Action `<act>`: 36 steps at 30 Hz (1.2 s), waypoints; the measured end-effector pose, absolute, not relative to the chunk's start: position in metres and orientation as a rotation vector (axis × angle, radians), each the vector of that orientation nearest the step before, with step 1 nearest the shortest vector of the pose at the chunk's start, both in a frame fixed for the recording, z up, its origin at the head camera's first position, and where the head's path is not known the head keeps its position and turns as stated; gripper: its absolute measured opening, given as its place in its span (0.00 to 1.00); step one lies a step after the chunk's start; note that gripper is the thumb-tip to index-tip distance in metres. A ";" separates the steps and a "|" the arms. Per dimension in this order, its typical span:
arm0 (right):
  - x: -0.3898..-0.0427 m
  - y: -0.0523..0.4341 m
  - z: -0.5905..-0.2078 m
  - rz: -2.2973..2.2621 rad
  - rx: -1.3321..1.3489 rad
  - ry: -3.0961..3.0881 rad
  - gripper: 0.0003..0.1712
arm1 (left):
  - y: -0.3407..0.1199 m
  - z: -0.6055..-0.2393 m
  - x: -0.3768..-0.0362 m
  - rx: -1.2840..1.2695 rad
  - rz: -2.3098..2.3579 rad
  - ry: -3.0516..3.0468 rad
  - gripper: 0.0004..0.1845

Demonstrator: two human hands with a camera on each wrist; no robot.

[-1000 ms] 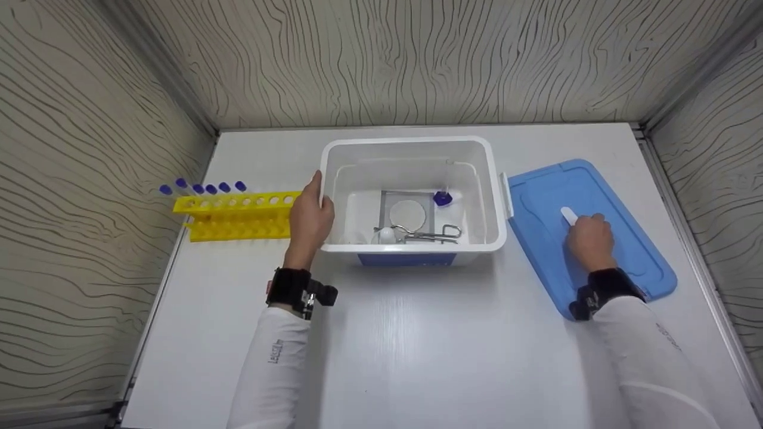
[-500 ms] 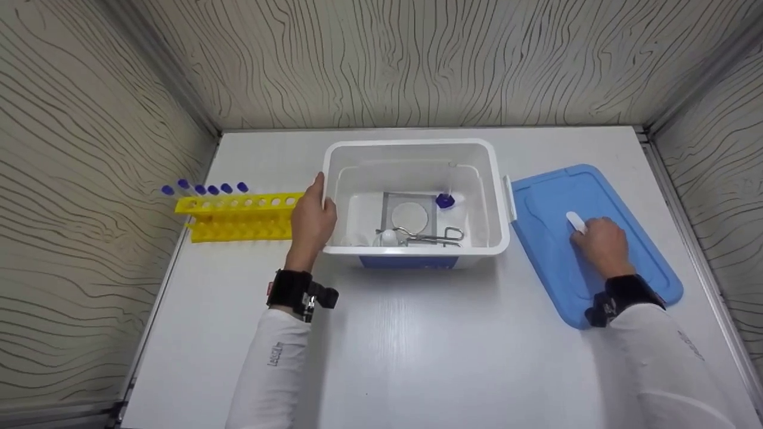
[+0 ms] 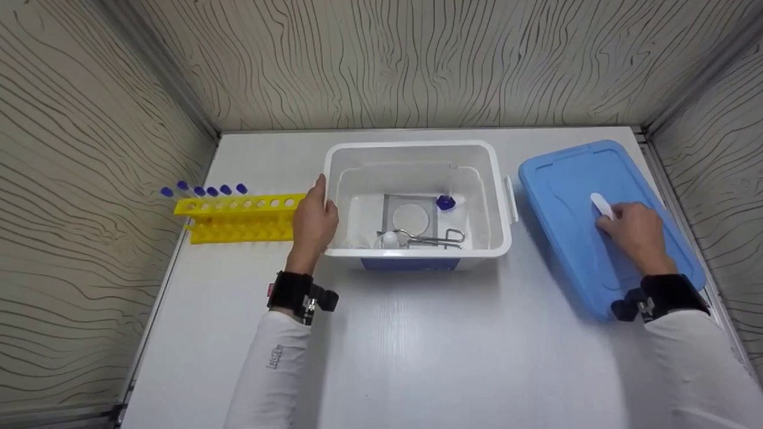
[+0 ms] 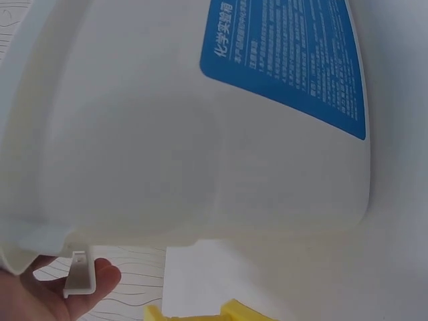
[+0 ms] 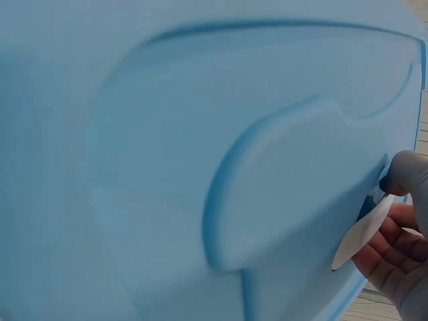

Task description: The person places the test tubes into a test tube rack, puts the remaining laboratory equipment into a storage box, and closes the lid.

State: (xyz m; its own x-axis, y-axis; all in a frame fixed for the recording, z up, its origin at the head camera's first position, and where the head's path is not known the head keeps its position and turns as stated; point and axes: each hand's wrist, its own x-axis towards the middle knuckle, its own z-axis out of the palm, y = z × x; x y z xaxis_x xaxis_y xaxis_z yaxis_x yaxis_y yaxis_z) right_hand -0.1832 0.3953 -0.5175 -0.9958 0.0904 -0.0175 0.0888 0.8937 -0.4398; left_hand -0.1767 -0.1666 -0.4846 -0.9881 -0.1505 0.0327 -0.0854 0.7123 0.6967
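Observation:
In the head view, my left hand [image 3: 313, 223] holds the left side of a white plastic storage box [image 3: 417, 253], at the rim. The left wrist view shows its fingers around the box's side latch [image 4: 81, 273]. My right hand [image 3: 638, 232] pinches the white handle [image 3: 602, 205] of the blue lid [image 3: 572, 196], right of the box. The lid is tilted, its near part seemingly off the table. Inside the box lie metal tongs [image 3: 441, 239], a wire gauze [image 3: 410, 219] with a pale round centre, and a clear cylinder with a purple hexagonal base [image 3: 446, 203].
To the left of the box, a yellow test tube rack [image 3: 238, 235] holds several tubes with blue caps [image 3: 213, 191]. The white table [image 3: 411, 351] is walled at the back and on both sides by patterned panels [image 3: 387, 65]. The box's right latch [image 3: 511, 199] hangs outward.
My right hand has moved right with the blue lid, which now stands apart from the box and looks raised. The left hand stays at the box's side.

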 end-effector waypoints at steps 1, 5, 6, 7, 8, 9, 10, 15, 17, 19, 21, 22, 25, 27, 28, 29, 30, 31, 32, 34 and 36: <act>-0.184 0.396 -0.512 0.707 -0.145 -3.047 0.27 | -0.165 -0.485 -0.177 0.194 -1.140 -2.831 0.31; -0.188 0.397 -0.488 0.684 -0.134 -3.009 0.27 | -0.161 -0.485 -0.178 0.188 -1.135 -2.843 0.31; -0.189 0.397 -0.483 0.677 -0.130 -2.993 0.27 | -0.160 -0.485 -0.179 0.182 -1.136 -2.841 0.31; -0.190 0.396 -0.477 0.672 -0.127 -2.977 0.26 | -0.159 -0.484 -0.180 0.173 -1.138 -2.841 0.31; -0.190 0.396 -0.472 0.664 -0.126 -2.962 0.26 | -0.158 -0.484 -0.180 0.167 -1.140 -2.838 0.31; -0.191 0.395 -0.467 0.655 -0.118 -2.943 0.26 | -0.157 -0.485 -0.181 0.161 -1.142 -2.836 0.31; -0.191 0.393 -0.462 0.648 -0.111 -2.924 0.26 | -0.156 -0.484 -0.182 0.155 -1.144 -2.833 0.31; -0.195 0.381 -0.438 0.627 -0.042 -2.864 0.25 | -0.153 -0.485 -0.183 0.147 -1.151 -2.831 0.30; -0.197 0.373 -0.428 0.632 -0.024 -2.860 0.25 | -0.153 -0.485 -0.183 0.153 -1.181 -2.826 0.31; -0.199 0.364 -0.417 0.644 -0.004 -2.855 0.25 | -0.153 -0.486 -0.184 0.167 -1.236 -2.811 0.31; -0.201 0.354 -0.407 0.652 0.027 -2.845 0.26 | -0.154 -0.486 -0.185 0.177 -1.304 -2.787 0.31; -0.202 0.348 -0.402 0.656 0.047 -2.839 0.26 | -0.155 -0.487 -0.186 0.181 -1.334 -2.776 0.31; -0.206 0.332 -0.389 0.663 0.118 -2.819 0.26 | -0.157 -0.487 -0.187 0.184 -1.400 -2.744 0.31; -0.209 0.321 -0.382 0.656 0.167 -2.808 0.26 | -0.158 -0.487 -0.187 0.184 -1.418 -2.737 0.32; -0.210 0.316 -0.378 0.654 0.188 -2.810 0.26 | -0.159 -0.487 -0.187 0.189 -1.425 -2.730 0.32; -0.211 0.311 -0.375 0.649 0.208 -2.810 0.25 | -0.159 -0.487 -0.187 0.196 -1.440 -2.721 0.32; -0.212 0.305 -0.373 0.643 0.228 -2.810 0.25 | -0.160 -0.487 -0.186 0.200 -1.453 -2.716 0.32; -0.212 0.300 -0.371 0.636 0.251 -2.807 0.25 | -0.161 -0.488 -0.186 0.207 -1.469 -2.711 0.33; -0.213 0.295 -0.369 0.630 0.269 -2.810 0.24 | -0.162 -0.488 -0.186 0.219 -1.487 -2.703 0.33; -0.213 0.286 -0.365 0.619 0.308 -2.810 0.24 | -0.162 -0.487 -0.185 0.249 -1.541 -2.679 0.34; -0.213 0.277 -0.361 0.617 0.342 -2.804 0.23 | -0.163 -0.487 -0.184 0.274 -1.605 -2.658 0.34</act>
State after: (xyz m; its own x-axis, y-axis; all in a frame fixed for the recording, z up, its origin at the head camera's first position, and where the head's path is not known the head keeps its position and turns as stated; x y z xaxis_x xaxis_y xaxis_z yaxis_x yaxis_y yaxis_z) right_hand -0.2132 0.2771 -0.3609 -0.9414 -0.1729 0.2895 -0.2785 0.8828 -0.3784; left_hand -0.1837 -0.1629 -0.4871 -0.9842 -0.1626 -0.0696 -0.1372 0.4541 0.8803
